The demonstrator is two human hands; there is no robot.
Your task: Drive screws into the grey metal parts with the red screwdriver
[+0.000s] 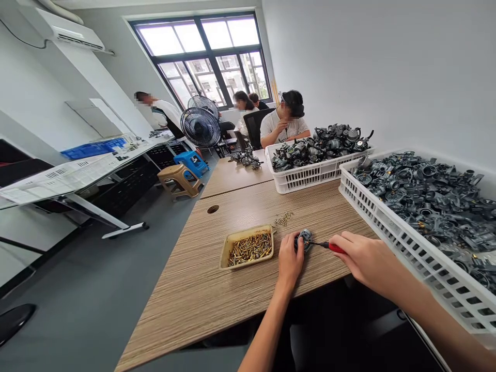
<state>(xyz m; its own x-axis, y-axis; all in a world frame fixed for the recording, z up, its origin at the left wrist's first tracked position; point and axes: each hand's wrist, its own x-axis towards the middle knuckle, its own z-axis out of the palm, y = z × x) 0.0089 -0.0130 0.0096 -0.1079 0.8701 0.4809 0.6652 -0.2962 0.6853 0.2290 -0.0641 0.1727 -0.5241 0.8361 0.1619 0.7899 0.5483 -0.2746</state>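
My left hand (290, 257) is closed on a small grey metal part (305, 238) on the wooden table (194, 274). From the right, my right hand (354, 253) grips the red handle of a screwdriver (335, 248). Its dark shaft points left, and the tip meets the metal part; the exact contact spot is too small to make out. Left of my left hand stands a yellowish tray (223, 253) with several brass-coloured pieces in it. A small pile of similar brass pieces (284, 218) lies on the table behind my left hand.
A white crate (387, 219) of grey metal parts stands at the right. Another white crate (306, 178) of dark parts is behind, near loose parts (247, 158). A seated person (271, 126) is across the table. Stools (180, 178) and a fan (200, 127) stand further left.
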